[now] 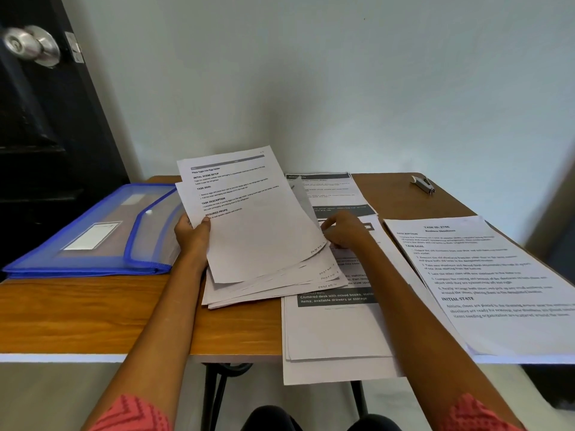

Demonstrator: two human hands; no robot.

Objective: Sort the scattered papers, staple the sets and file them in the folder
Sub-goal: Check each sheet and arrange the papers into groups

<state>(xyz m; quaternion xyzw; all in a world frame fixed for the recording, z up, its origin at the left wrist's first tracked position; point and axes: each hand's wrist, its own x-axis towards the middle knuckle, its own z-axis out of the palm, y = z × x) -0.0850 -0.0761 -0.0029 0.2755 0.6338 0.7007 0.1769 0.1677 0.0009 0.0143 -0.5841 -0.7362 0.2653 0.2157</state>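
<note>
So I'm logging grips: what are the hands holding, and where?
Left hand grips the fanned white printed sheets at their left edge. Right hand pinches a lower sheet's edge.

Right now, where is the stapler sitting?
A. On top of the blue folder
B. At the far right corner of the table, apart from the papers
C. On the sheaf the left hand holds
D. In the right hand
B. The stapler lies on bare wood near the table's far right corner, clear of every sheet and of both hands.
</note>
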